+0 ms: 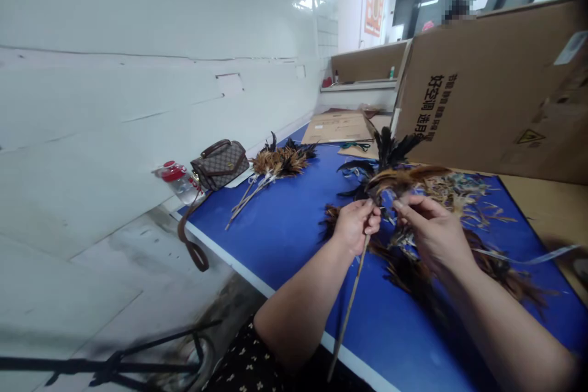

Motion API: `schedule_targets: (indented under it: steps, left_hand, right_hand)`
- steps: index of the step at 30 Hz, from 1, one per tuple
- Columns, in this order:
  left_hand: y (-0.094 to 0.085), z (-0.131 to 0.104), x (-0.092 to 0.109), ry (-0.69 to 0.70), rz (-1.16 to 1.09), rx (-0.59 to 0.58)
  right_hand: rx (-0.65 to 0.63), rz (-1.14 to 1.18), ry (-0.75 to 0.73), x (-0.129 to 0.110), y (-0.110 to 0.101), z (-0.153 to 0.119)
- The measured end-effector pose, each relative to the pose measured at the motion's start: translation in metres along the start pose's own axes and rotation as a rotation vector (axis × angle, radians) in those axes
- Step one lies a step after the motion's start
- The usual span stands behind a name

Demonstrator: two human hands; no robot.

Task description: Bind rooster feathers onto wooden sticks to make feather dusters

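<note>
My left hand (358,225) is closed around a thin wooden stick (348,312), just under the feathers at its upper end. The stick slants down past the table's near edge. Black and brown feathers (389,156) fan out from its top. Beside it, my right hand (434,229) pinches at the brown feathers, thumb and fingers together; the exact thing between the fingertips is too small to make out. Loose dark feathers (408,272) lie on the blue table below my right hand, and a pile of lighter, mixed feathers (454,193) spreads behind it.
Feather dusters (282,159) with sticks lie at the left on the blue table (275,233). A checked handbag (220,165) and a red-capped bottle (177,179) stand by the wall. A large cardboard sheet (487,98) rises behind the feathers; scissors (358,146) lie before it.
</note>
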State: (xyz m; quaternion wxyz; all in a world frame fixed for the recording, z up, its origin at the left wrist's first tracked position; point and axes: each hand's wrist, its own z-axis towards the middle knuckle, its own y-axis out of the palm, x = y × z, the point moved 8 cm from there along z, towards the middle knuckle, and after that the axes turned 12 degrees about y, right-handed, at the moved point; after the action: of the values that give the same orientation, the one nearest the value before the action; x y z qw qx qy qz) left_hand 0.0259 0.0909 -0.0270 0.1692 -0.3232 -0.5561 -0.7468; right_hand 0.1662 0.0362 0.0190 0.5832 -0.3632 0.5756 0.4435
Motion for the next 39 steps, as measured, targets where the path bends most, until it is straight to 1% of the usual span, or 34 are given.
schedule_targets:
  steps: [2, 4, 10, 15, 22, 26, 30, 39]
  left_hand:
    - [0.004, -0.003, -0.001, -0.011, 0.013, -0.016]
    - [0.008, -0.006, -0.001, -0.02, 0.027, -0.02]
    - [0.02, -0.014, 0.0, -0.016, 0.084, -0.051]
    - [0.018, -0.015, -0.002, 0.001, 0.152, -0.05]
    - [0.018, -0.017, -0.007, -0.007, 0.216, -0.046]
    - [0.019, -0.018, -0.008, -0.004, 0.245, -0.033]
    - [0.019, -0.019, -0.008, -0.012, 0.241, -0.049]
    - [0.021, -0.019, -0.007, 0.007, 0.281, -0.064]
  right_hand:
    - [0.065, 0.021, 0.066, 0.015, -0.003, 0.002]
    - [0.083, 0.002, 0.112, 0.023, -0.007, 0.004]
    - [0.037, -0.061, 0.116, 0.021, -0.013, 0.007]
    - [0.022, -0.047, 0.131, 0.023, -0.011, 0.005]
    - [0.005, -0.053, 0.11, 0.02, -0.008, 0.003]
    - [-0.023, -0.114, 0.089, 0.023, -0.008, 0.003]
    - [-0.031, -0.16, 0.057, 0.024, -0.008, 0.005]
    - [-0.046, -0.309, -0.037, 0.011, -0.006, 0.006]
